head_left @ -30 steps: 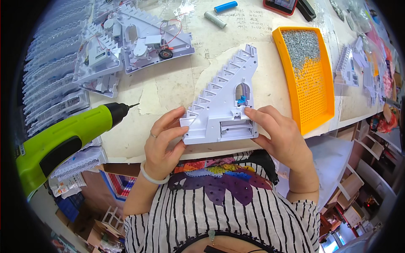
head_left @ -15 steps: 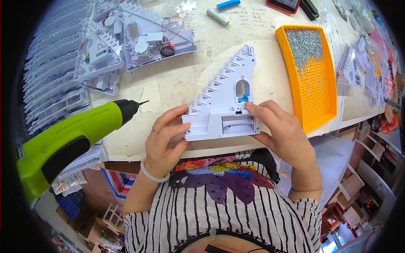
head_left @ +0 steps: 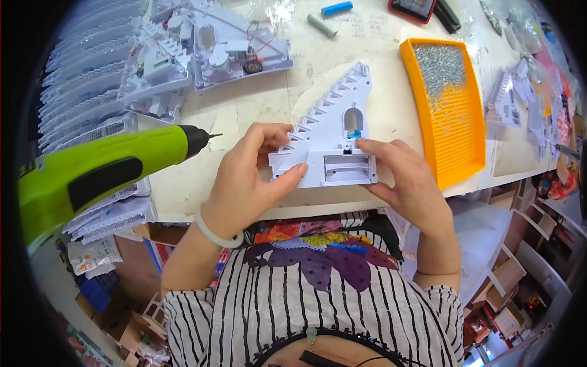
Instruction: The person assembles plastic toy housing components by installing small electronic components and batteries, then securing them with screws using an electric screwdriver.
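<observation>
A white plastic stair-shaped part (head_left: 327, 137) lies near the table's front edge, with a rectangular recess at its base and a small blue piece in an arched opening. My left hand (head_left: 247, 180) grips its left lower corner, thumb on top. My right hand (head_left: 406, 177) holds its right side, with the index fingertip pressing by the blue piece.
A green electric screwdriver (head_left: 92, 174) hangs at the left, tip pointing right. An orange tray (head_left: 458, 140) with small screws sits at the right. More white parts (head_left: 202, 46) and stacked pieces (head_left: 79, 98) lie at the far left. A blue cylinder (head_left: 337, 8) lies at the back.
The white part has been drawn slightly toward the table's edge, and both hands have shifted along with it. The screwdriver sits closer in view.
</observation>
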Motion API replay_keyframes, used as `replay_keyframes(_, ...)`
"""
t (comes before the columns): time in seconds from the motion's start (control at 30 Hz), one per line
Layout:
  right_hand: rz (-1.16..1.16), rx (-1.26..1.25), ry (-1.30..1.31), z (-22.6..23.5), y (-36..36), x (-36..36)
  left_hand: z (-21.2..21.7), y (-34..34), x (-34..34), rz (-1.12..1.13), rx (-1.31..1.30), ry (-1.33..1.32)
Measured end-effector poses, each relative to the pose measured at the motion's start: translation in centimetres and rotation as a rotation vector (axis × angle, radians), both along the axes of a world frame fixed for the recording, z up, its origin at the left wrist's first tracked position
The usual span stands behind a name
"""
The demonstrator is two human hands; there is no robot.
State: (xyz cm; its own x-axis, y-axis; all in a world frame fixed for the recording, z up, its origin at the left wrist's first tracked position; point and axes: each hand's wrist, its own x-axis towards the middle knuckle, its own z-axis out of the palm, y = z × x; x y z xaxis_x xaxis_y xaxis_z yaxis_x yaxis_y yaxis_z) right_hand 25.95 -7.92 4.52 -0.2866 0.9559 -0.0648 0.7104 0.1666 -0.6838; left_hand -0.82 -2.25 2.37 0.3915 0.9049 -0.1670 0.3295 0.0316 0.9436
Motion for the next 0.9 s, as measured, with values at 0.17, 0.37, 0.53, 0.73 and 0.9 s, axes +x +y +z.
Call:
replay_keyframes(0.17,0.018,-0.053,0.041,-0.8,-0.3,0.1,-1.3,4.0,0.6,-0.122,-0.225,0.143)
replay_keyframes(0.37,0.028,-0.044,0.089,-1.5,-1.4,0.4,-1.7,4.6,1.9,-0.172,-0.507,0.057)
replay_keyframes(0.53,0.073,0.01,0.076,-1.2,-0.5,0.4,-0.2,4.1,2.5,-0.21,-0.074,0.345)
replay_keyframes(0.73,0.034,-0.074,0.02,-1.0,-0.1,0.5,1.7,0.5,2.4,-0.259,0.673,0.221)
replay_keyframes(0.9,0.108,-0.054,0.023,0.3,0.4,0.9,-1.4,-2.5,1.5,-0.272,0.707,0.262)
